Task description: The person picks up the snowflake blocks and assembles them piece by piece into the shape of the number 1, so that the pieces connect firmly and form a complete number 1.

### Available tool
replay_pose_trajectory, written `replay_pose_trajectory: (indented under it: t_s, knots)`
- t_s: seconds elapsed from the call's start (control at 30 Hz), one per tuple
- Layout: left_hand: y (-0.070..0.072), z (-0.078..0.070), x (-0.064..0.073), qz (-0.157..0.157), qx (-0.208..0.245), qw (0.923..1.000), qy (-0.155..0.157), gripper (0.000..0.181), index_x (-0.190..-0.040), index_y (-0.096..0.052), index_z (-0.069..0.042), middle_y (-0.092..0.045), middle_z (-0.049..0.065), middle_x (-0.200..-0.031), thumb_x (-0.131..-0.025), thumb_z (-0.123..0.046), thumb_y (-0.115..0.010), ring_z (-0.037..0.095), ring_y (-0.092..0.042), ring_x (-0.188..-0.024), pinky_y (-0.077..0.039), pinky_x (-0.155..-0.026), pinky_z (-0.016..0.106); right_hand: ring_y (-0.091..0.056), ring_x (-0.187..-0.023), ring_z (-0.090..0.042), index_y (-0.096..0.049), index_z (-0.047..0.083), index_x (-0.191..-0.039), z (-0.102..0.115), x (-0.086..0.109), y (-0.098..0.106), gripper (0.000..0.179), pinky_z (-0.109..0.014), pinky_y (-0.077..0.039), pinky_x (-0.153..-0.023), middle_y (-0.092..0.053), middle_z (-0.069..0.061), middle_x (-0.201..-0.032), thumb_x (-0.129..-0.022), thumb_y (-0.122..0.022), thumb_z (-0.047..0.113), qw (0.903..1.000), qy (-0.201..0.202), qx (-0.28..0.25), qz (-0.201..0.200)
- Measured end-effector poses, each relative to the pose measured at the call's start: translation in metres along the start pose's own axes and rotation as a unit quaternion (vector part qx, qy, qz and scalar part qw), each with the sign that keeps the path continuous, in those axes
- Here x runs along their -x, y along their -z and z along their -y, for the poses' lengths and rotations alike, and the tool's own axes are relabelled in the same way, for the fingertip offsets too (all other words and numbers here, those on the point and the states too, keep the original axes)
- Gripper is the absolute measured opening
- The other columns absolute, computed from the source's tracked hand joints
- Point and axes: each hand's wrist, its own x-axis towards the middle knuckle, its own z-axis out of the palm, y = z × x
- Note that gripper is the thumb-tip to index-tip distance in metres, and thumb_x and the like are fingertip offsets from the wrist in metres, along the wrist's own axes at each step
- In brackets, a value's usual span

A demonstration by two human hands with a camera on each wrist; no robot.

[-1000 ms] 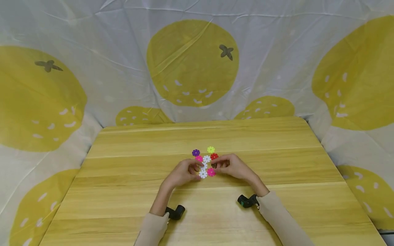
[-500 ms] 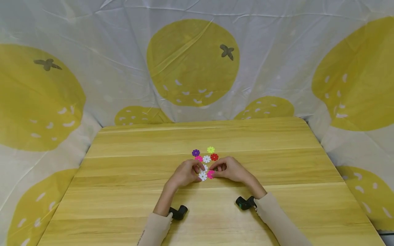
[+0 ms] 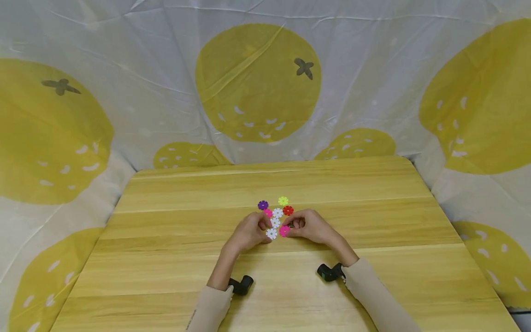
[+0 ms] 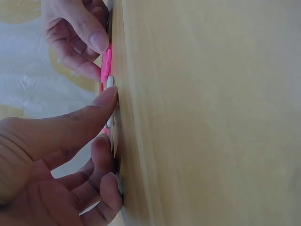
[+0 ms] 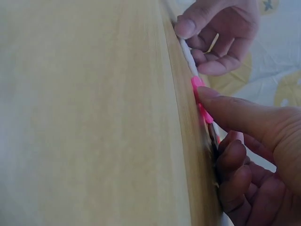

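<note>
Small notched plastic discs, like snowflake building discs, lie in a cluster at the table's middle. My left hand (image 3: 249,233) pinches the nearest white disc (image 3: 271,234) at its left edge, with the thumb on the near side. Two more white discs run on behind it, the middle one (image 3: 275,223) by the left fingertips. My right hand (image 3: 311,226) pinches a pink disc (image 3: 284,230) between thumb and curled fingers, just right of the white one. In the right wrist view the thumb lies on that pink disc (image 5: 201,100). A dark piece (image 3: 290,225) is mostly hidden behind the right fingers.
Beyond the hands lie a purple disc (image 3: 263,205), a second pink disc (image 3: 268,213), a yellow disc (image 3: 283,201) and a red disc (image 3: 288,210). The wooden table (image 3: 166,258) ends at a curtain (image 3: 356,69) with yellow fruit prints. Black cameras (image 3: 329,272) sit on the wrists.
My right hand has shifted slightly left, uncovering the red disc and covering more of the dark piece. The left hand stays nearly in place, and the near white and pink discs have moved only slightly.
</note>
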Motion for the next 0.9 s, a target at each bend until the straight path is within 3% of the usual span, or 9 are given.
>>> replay_pose_trajectory:
  t_s: [0.2, 0.37, 0.5, 0.6, 0.77, 0.9]
  knots:
    - [-0.0005, 0.0002, -0.0006, 0.002, -0.011, 0.9999, -0.001, 0.027, -0.09, -0.067, -0.007, -0.062, 0.01, -0.088, -0.075, 0.002, -0.089, 0.017, -0.052, -0.08, -0.044, -0.072, 0.029, -0.047, -0.061, -0.008, -0.078, 0.012, -0.103, 0.0001, 0.0002, -0.0006, 0.019, -0.018, -0.039, -0.057, -0.057, 0.001, -0.073, -0.086, -0.085, 0.016, 0.9999, -0.006, -0.014, -0.002]
    - [-0.0002, 0.0004, 0.0007, 0.006, 0.014, 0.9998, -0.009, 0.025, -0.09, -0.065, -0.004, -0.065, 0.009, -0.087, -0.079, 0.003, -0.086, 0.016, -0.056, -0.078, -0.049, -0.071, 0.027, -0.052, -0.067, -0.01, -0.076, 0.012, -0.101, -0.0007, 0.0014, 0.0014, 0.02, -0.02, -0.044, -0.061, -0.062, -0.003, -0.082, -0.084, -0.087, 0.014, 0.9998, -0.004, -0.018, -0.008]
    - [0.0003, 0.002, 0.003, 0.017, 0.079, 0.9966, -0.02, 0.017, -0.093, -0.063, 0.001, -0.066, 0.012, -0.086, -0.086, 0.004, -0.079, 0.018, -0.062, -0.073, -0.056, -0.066, 0.028, -0.056, -0.073, -0.011, -0.074, 0.01, -0.101, -0.0006, 0.0028, 0.0039, 0.019, -0.02, -0.047, -0.065, -0.068, -0.005, -0.091, -0.086, -0.085, 0.013, 0.9996, -0.006, -0.026, -0.003]
    - [0.0016, 0.0034, 0.0043, 0.034, 0.14, 0.9893, -0.024, 0.015, -0.1, -0.062, 0.006, -0.066, 0.017, -0.086, -0.091, 0.007, -0.073, 0.021, -0.065, -0.07, -0.06, -0.064, 0.032, -0.06, -0.075, -0.013, -0.07, 0.005, -0.102, -0.0008, 0.0037, 0.0051, 0.015, -0.021, -0.051, -0.065, -0.07, -0.009, -0.094, -0.091, -0.08, 0.009, 0.9982, -0.015, -0.056, 0.012]
    - [0.0034, 0.0065, 0.0044, 0.049, 0.214, 0.9752, -0.028, 0.024, -0.118, -0.062, 0.007, -0.066, 0.024, -0.091, -0.095, 0.009, -0.066, 0.028, -0.071, -0.073, -0.063, -0.07, 0.038, -0.068, -0.074, -0.019, -0.065, -0.005, -0.113, -0.0004, 0.0036, 0.007, 0.018, -0.028, -0.06, -0.064, -0.069, -0.018, -0.093, -0.097, -0.07, 0.003, 0.9915, -0.014, -0.127, 0.027]
    - [0.0048, 0.0074, 0.0038, 0.037, 0.248, 0.9674, -0.034, 0.029, -0.125, -0.065, 0.006, -0.068, 0.025, -0.098, -0.096, 0.008, -0.065, 0.036, -0.075, -0.083, -0.064, -0.078, 0.041, -0.072, -0.077, -0.025, -0.071, 0.001, -0.12, 0.0023, 0.0034, 0.0081, 0.023, -0.032, -0.061, -0.065, -0.072, -0.017, -0.095, -0.098, -0.07, 0.007, 0.99, -0.004, -0.141, 0.008]
